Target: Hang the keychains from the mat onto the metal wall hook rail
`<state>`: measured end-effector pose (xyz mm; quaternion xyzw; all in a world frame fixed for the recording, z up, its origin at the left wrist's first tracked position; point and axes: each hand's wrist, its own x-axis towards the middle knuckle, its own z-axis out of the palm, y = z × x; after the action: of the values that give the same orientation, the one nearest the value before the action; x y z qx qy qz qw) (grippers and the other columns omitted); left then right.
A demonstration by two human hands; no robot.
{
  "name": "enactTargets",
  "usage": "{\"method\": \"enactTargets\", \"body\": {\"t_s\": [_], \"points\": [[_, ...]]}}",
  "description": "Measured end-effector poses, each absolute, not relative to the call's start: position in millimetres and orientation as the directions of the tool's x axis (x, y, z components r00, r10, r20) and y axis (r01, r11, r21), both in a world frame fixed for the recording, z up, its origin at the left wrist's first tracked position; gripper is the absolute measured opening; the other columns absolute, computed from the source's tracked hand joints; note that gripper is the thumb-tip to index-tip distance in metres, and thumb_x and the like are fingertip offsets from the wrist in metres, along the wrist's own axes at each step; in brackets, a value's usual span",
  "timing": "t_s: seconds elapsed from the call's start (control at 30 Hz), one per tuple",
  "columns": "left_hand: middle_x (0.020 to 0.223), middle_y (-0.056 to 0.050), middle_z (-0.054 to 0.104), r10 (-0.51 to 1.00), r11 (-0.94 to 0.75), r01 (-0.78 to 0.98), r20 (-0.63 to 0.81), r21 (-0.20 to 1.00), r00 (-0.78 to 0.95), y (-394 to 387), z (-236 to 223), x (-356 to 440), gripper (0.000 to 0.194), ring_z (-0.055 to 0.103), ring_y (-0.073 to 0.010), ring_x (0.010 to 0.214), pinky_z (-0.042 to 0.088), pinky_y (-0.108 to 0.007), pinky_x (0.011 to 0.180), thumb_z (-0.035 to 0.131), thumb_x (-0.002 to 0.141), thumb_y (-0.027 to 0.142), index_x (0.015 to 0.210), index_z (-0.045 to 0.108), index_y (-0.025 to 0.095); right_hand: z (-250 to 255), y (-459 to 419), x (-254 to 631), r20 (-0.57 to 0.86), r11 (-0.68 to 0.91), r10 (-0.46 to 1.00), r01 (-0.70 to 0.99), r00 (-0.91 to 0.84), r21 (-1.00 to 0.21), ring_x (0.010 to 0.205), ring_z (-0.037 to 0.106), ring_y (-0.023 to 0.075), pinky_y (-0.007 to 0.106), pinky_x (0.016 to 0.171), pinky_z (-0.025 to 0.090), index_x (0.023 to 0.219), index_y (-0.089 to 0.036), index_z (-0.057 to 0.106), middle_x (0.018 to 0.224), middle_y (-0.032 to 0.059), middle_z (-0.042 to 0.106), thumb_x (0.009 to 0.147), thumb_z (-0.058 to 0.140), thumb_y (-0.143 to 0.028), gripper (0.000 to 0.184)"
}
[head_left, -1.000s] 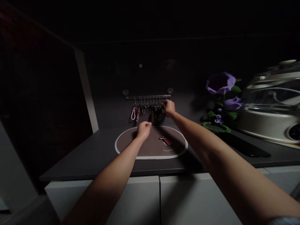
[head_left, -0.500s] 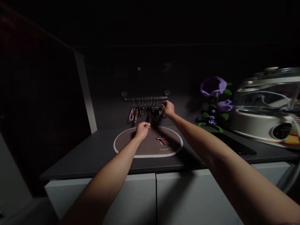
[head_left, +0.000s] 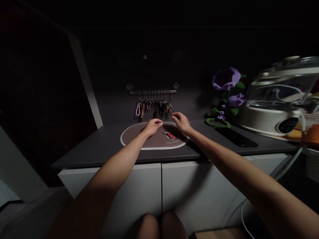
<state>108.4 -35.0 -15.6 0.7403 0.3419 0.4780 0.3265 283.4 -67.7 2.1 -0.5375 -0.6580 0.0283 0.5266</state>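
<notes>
My left hand point(head_left: 154, 127) is over the mat, thumb and fingers pinched together. Whatever may be between its fingertips is too small to make out. Just right of it, my right hand point(head_left: 181, 122) has its fingers curled to a pinch, close below the right end of a row of hanging keys point(head_left: 160, 106). I cannot make out anything in this pinch. The keys hang by hooks from a clear rail point(head_left: 153, 92) on the dark wall, with a pink strap loop point(head_left: 138, 109) at the left. A red key tag point(head_left: 171, 135) with a metal piece lies on the brown oval mat point(head_left: 132, 137).
Purple crocheted flowers point(head_left: 225, 79) with a green ring base stand at right. A black phone-like slab point(head_left: 239, 136) lies in front of them. Beyond is a white appliance point(head_left: 269, 121) with a clear cover. White cabinet doors point(head_left: 186, 186) are below the dark counter point(head_left: 99, 149).
My right hand has come down from the rail's right end to below the keys. My left hand is now closer to it. The view has tilted downward, showing my knees.
</notes>
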Motion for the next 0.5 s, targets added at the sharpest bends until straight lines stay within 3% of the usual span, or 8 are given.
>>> {"method": "enactTargets", "body": {"t_s": [0.23, 0.5], "points": [[0.075, -0.004, 0.065, 0.746, -0.616, 0.280, 0.430, 0.737, 0.508, -36.6, -19.7, 106.7, 0.015, 0.054, -0.0117, 0.069, 0.042, -0.025, 0.070, 0.060, 0.070, 0.019, 0.083, 0.067, 0.013, -18.2, -76.9, 292.8, 0.447, 0.290, 0.894, 0.777, -0.013, -0.558, 0.072, 0.056, 0.0116, 0.022, 0.070, 0.042, 0.087, -0.014, 0.064, 0.082, 0.0040, 0.066, 0.079, 0.051, -0.029, 0.021], [0.075, -0.003, 0.065, 0.697, -0.650, 0.289, 0.401, 0.703, 0.595, -36.7, -21.9, 107.6, 0.016, 0.054, -0.0124, 0.070, 0.041, -0.024, 0.070, 0.063, 0.068, 0.020, 0.081, 0.067, 0.013, -17.1, -69.9, 285.8, 0.444, 0.297, 0.891, 0.860, -0.092, -0.416, 0.073, 0.057, 0.0129, 0.022, 0.070, 0.041, 0.089, -0.015, 0.066, 0.084, 0.0049, 0.067, 0.079, 0.052, -0.027, 0.021]]}}
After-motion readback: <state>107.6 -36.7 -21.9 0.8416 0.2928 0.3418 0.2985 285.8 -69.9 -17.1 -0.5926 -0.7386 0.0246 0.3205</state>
